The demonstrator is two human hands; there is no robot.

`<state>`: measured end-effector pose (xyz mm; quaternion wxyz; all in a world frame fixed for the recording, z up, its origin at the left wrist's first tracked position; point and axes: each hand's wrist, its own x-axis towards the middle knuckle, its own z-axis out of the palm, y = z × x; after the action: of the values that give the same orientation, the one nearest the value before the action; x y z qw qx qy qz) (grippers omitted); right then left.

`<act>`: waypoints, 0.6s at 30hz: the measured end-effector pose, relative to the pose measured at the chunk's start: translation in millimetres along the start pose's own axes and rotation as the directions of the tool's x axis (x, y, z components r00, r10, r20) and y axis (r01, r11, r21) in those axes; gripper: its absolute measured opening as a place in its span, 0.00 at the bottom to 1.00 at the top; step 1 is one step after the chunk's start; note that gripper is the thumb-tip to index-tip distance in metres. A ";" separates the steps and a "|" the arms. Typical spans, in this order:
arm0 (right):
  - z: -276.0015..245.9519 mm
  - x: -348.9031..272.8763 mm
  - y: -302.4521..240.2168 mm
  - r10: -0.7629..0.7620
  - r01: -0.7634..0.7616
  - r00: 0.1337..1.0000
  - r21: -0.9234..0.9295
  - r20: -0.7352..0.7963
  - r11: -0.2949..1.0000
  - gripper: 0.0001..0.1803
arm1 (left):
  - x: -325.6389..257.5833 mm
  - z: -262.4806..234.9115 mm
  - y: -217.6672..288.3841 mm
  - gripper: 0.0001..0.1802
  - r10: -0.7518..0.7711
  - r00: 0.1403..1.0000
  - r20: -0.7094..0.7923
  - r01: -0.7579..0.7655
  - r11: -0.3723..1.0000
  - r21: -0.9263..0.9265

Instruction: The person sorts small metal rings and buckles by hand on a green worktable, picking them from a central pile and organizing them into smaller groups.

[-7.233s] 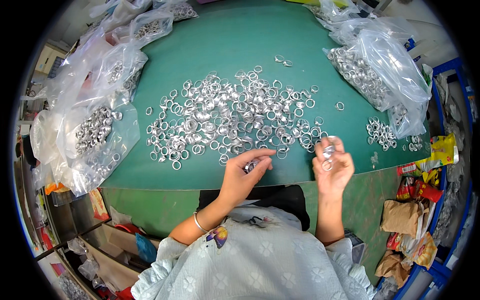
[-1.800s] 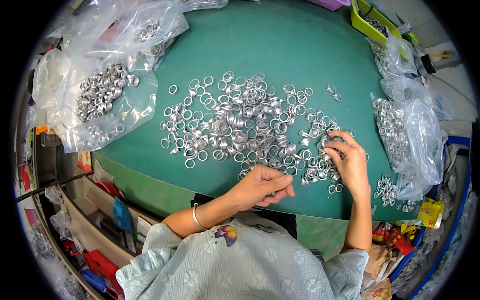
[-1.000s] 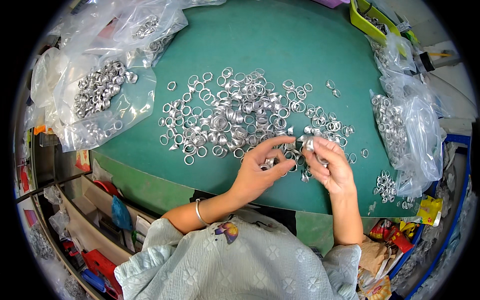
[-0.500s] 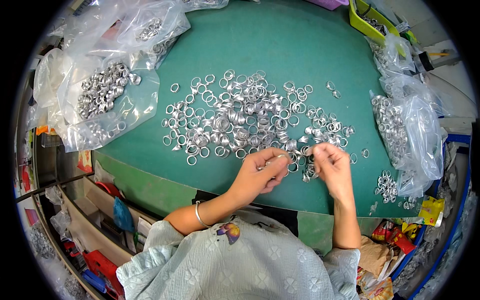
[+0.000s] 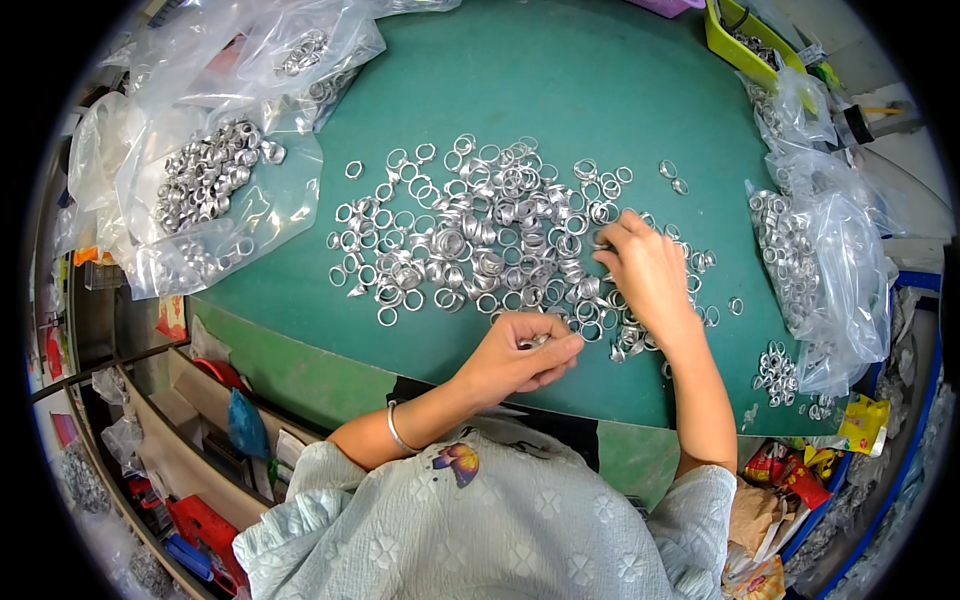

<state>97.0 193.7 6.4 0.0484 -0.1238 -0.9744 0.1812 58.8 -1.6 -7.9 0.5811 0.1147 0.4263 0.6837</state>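
The right hand (image 5: 645, 268) has moved forward onto loose silver round metal rings (image 5: 488, 264), its grip unclear; behind it, the left hand (image 5: 515, 358) curls around more.

Rings (image 5: 507, 212): metal, v. shiny & smooth. Bags (image 5: 283, 200): clear plastic, glossy. Tabletop (image 5: 500, 80): smooth, semi-matt. Shirt (image 5: 450, 545): matt cloth w/ texture.

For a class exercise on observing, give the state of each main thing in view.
Ring pile: loose, spread out.
Left hand: curled, silver rings in its grip.
Right hand: fingers bent, at the pile.
Left clear bag: holding rings.
Right clear bag: holding rings.
Yellow-green tray: open-topped, holding items.
Bracelet: worn, left wrist.
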 end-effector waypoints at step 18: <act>-3.2 -21.1 -4.1 0.100 -0.052 0.985 0.304 -0.143 0.951 0.05 | -5.4 4.7 5.4 0.11 -0.031 0.992 -0.120 0.043 0.995 0.094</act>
<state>116.9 185.6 9.8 0.1360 -0.1665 -0.9234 0.3180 59.7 -4.1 0.7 0.5613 0.0942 0.4945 0.6570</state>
